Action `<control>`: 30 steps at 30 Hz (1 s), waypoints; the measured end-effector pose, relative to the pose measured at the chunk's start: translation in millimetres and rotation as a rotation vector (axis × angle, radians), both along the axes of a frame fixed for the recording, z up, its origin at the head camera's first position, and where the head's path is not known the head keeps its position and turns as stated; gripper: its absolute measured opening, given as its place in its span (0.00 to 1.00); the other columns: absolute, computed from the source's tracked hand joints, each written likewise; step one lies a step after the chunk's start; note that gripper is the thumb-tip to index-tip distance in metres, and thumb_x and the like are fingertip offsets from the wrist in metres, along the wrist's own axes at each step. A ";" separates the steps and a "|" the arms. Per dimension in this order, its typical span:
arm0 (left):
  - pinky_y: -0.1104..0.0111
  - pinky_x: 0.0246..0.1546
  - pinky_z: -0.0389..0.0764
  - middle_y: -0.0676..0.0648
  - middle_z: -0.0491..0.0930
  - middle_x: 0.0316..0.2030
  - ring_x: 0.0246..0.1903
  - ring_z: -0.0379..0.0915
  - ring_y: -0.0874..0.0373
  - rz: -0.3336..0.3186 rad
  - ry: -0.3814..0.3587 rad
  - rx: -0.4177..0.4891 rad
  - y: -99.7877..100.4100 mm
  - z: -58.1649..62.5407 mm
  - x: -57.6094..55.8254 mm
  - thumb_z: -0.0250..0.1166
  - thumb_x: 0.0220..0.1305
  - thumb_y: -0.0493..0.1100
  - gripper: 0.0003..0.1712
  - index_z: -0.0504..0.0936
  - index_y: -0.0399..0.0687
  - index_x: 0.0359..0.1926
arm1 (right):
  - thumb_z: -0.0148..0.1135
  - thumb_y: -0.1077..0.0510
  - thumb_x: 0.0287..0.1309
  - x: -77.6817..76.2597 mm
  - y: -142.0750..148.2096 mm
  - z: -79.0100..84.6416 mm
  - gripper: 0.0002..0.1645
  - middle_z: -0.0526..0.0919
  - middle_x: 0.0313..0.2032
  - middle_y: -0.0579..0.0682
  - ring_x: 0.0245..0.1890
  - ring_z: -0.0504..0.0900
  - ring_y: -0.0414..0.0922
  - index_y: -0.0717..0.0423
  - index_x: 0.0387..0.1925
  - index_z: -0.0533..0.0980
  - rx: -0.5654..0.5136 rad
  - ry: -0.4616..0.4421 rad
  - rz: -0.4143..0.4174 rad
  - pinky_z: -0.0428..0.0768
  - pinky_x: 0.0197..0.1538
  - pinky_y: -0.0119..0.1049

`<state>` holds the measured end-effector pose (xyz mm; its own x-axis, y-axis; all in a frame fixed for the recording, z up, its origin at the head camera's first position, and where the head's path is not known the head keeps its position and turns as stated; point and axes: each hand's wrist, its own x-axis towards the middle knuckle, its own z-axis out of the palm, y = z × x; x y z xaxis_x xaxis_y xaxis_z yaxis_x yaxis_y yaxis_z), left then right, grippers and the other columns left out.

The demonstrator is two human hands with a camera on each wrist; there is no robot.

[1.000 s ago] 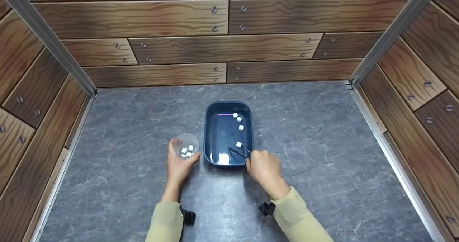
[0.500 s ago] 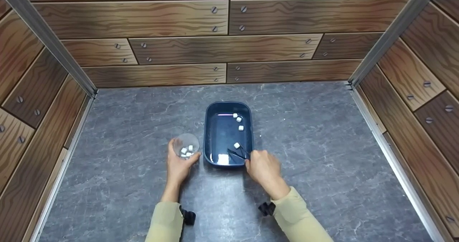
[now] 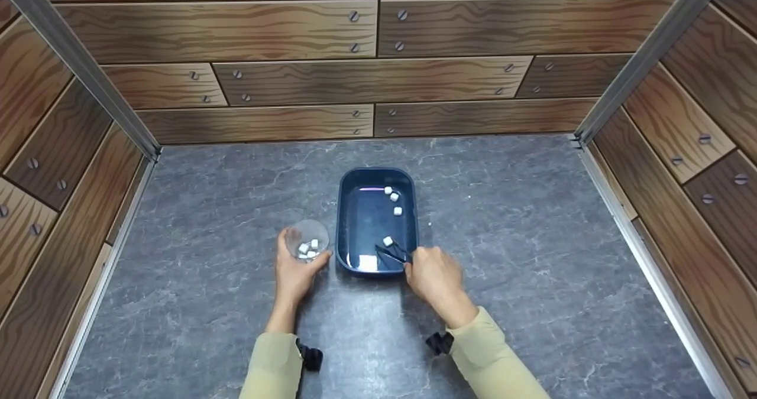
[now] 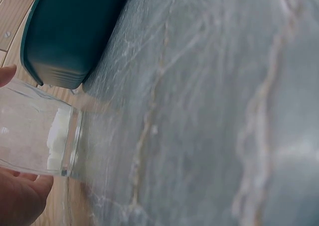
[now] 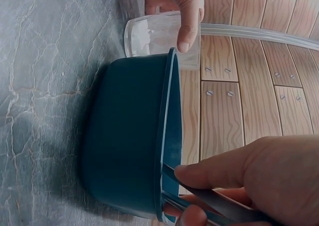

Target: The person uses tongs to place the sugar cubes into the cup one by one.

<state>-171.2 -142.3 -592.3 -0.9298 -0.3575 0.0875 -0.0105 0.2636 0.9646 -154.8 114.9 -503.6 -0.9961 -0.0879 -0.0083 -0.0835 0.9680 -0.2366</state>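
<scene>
In the head view, my left hand is curled round a clear glass. Several small white cubes lie at its bottom. To the right stands a deep dark-blue rectangular tub. My right hand, at the tub's near right corner, pinches dark tweezers whose spread tips reach inside. One white cube lies by the upper tip; whether they touch I cannot tell. In the right wrist view, thumb and fingers hold both tweezer arms over the tub's rim.
Further back in the tub, three more white cubes lie along its right side. The grey marbled tabletop extends around the tub and glass. Wood-patterned walls enclose the back and both sides, with metal strips at the corners.
The cube by the tweezers has shifted a little left and nearer to me, and the upper tweezer arm has swung left with it. My left hand and the glass stay put.
</scene>
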 end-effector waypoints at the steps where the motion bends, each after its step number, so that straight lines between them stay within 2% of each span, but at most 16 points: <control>1: 0.52 0.65 0.63 0.30 0.65 0.64 0.63 0.62 0.38 0.000 -0.005 -0.005 0.0 -0.1 0.1 0.82 0.41 0.43 0.59 0.57 0.34 0.70 | 0.67 0.54 0.56 0.2 0.0 -0.3 0.14 0.84 0.27 0.61 0.25 0.82 0.58 0.60 0.22 0.80 -0.002 0.003 0.003 0.79 0.24 0.52; 14: 0.52 0.65 0.63 0.30 0.65 0.64 0.64 0.62 0.38 0.004 -0.019 -0.036 -0.7 -0.7 0.2 0.82 0.42 0.45 0.60 0.57 0.34 0.71 | 0.67 0.57 0.56 -0.5 -0.4 -0.2 0.12 0.82 0.22 0.59 0.22 0.81 0.56 0.58 0.20 0.79 -0.009 0.020 0.025 0.78 0.21 0.51; 30: 0.51 0.64 0.63 0.29 0.66 0.63 0.62 0.63 0.37 -0.003 0.005 0.003 -0.4 -0.7 0.0 0.82 0.40 0.42 0.59 0.58 0.33 0.69 | 0.67 0.58 0.57 2.0 2.3 -1.8 0.12 0.80 0.19 0.57 0.18 0.79 0.56 0.58 0.19 0.80 -0.011 0.049 0.061 0.76 0.19 0.50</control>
